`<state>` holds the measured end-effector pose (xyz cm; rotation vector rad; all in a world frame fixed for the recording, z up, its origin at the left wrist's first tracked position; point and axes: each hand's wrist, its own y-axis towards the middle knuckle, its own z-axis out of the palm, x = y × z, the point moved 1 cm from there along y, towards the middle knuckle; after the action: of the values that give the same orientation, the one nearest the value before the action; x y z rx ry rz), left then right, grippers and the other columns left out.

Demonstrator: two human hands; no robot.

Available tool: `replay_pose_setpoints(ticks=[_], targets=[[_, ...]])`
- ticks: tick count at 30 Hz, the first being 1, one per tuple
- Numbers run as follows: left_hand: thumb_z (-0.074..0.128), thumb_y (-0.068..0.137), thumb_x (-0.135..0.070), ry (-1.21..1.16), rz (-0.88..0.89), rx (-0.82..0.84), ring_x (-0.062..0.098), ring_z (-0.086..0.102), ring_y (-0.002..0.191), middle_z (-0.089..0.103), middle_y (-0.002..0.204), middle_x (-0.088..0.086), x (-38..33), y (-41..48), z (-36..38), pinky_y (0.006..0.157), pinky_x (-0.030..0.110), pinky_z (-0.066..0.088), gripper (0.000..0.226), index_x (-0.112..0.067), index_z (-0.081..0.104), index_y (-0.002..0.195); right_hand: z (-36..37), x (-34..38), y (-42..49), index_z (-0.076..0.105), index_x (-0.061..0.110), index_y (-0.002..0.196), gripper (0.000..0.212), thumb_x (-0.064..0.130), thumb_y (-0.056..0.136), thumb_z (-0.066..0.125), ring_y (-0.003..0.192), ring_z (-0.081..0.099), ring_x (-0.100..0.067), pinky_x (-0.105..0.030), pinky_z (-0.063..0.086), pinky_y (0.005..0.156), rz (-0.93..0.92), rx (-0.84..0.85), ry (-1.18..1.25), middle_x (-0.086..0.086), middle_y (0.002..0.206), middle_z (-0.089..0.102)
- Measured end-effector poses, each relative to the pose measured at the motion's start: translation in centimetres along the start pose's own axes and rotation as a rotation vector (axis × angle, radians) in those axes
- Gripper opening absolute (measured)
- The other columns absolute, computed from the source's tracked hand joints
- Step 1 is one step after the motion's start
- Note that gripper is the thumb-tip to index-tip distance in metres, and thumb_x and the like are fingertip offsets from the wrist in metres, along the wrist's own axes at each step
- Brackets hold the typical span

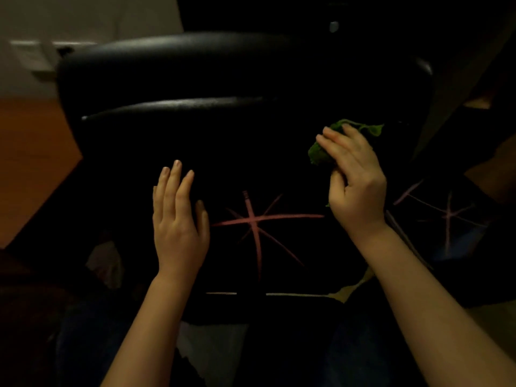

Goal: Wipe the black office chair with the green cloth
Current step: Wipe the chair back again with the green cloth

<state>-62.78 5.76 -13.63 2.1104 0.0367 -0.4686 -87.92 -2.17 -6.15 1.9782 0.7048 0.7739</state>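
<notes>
The black office chair point(223, 74) fills the middle of the dim view, its glossy padded ridges lying across the top. My right hand point(354, 180) grips the bunched green cloth point(321, 152) against the chair's dark surface at the right. Part of the cloth sticks out above my fingers. My left hand point(178, 216) lies flat on the chair with straight fingers, left of centre. Pink star-shaped lines point(254, 222) show on the dark surface between my hands.
An orange-brown floor point(30, 152) lies at the left and a pale wall with a baseboard point(33, 51) at the back left. A second dark surface with faint pink lines point(446, 216) sits at the right. My legs in dark trousers are at the bottom.
</notes>
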Motion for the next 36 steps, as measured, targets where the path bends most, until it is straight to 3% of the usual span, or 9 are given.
replay_pose_setpoints(ticks=[5, 10, 15, 21, 31, 36], targets=[[0.042, 0.098, -0.01, 0.125, -0.131, -0.047, 0.028, 0.021, 0.148, 0.032, 0.155, 0.016, 2.7, -1.7, -3.7, 0.118, 0.053, 0.024, 0.046, 0.001, 0.041, 0.143, 5.3, 4.0, 0.6, 0.064, -0.001, 0.122, 0.047, -0.015, 0.082, 0.043, 0.128, 0.05, -0.032, -0.05, 0.041, 0.106, -0.161, 0.128, 0.156, -0.013, 0.127, 0.062], [0.041, 0.099, -0.006, 0.259, -0.192, -0.064, 0.028, 0.023, 0.147, 0.033, 0.154, 0.015, 4.5, -3.3, -7.3, 0.116, 0.054, 0.027, 0.044, -0.001, 0.042, 0.143, 9.5, 8.4, 0.5, 0.068, 0.002, 0.118, 0.047, -0.014, 0.078, 0.048, 0.126, 0.053, -0.031, -0.047, 0.043, 0.105, -0.211, 0.202, 0.358, -0.01, 0.124, 0.064], [0.04, 0.097, -0.01, 0.301, -0.262, -0.076, 0.029, 0.023, 0.147, 0.032, 0.155, 0.014, 5.4, -5.1, -9.8, 0.119, 0.047, 0.025, 0.047, -0.001, 0.041, 0.143, 12.6, 13.2, -1.1, 0.069, 0.003, 0.116, 0.045, -0.013, 0.076, 0.055, 0.126, 0.053, -0.029, -0.048, 0.045, 0.101, -0.318, 0.397, 0.513, -0.009, 0.125, 0.064], [0.04, 0.096, -0.01, 0.357, -0.289, -0.049, 0.029, 0.026, 0.146, 0.035, 0.154, 0.014, 5.7, -7.1, -11.1, 0.12, 0.035, 0.022, 0.046, -0.001, 0.043, 0.141, 14.9, 16.2, -3.8, 0.072, 0.004, 0.112, 0.033, 0.0, 0.082, 0.057, 0.123, 0.057, -0.028, -0.046, 0.048, 0.099, -0.387, 0.462, 0.567, -0.008, 0.121, 0.067], [0.038, 0.096, -0.011, 0.336, -0.295, -0.049, 0.026, 0.025, 0.147, 0.034, 0.155, 0.013, 6.4, -7.8, -11.6, 0.121, 0.027, 0.017, 0.046, -0.003, 0.042, 0.142, 16.4, 17.5, -9.5, 0.075, 0.008, 0.102, 0.029, 0.0, 0.074, 0.072, 0.115, 0.063, -0.025, -0.042, 0.053, 0.09, -0.554, 0.671, 0.568, -0.005, 0.112, 0.071], [0.037, 0.096, -0.012, 0.312, -0.286, -0.036, 0.027, 0.026, 0.146, 0.035, 0.154, 0.014, 6.7, -7.2, -11.8, 0.121, 0.026, 0.017, 0.046, -0.003, 0.042, 0.141, 16.4, 16.6, -9.5, 0.076, 0.006, 0.09, 0.021, -0.004, 0.072, 0.076, 0.107, 0.067, -0.026, -0.039, 0.054, 0.088, -0.655, 0.637, 0.509, -0.007, 0.103, 0.073]])
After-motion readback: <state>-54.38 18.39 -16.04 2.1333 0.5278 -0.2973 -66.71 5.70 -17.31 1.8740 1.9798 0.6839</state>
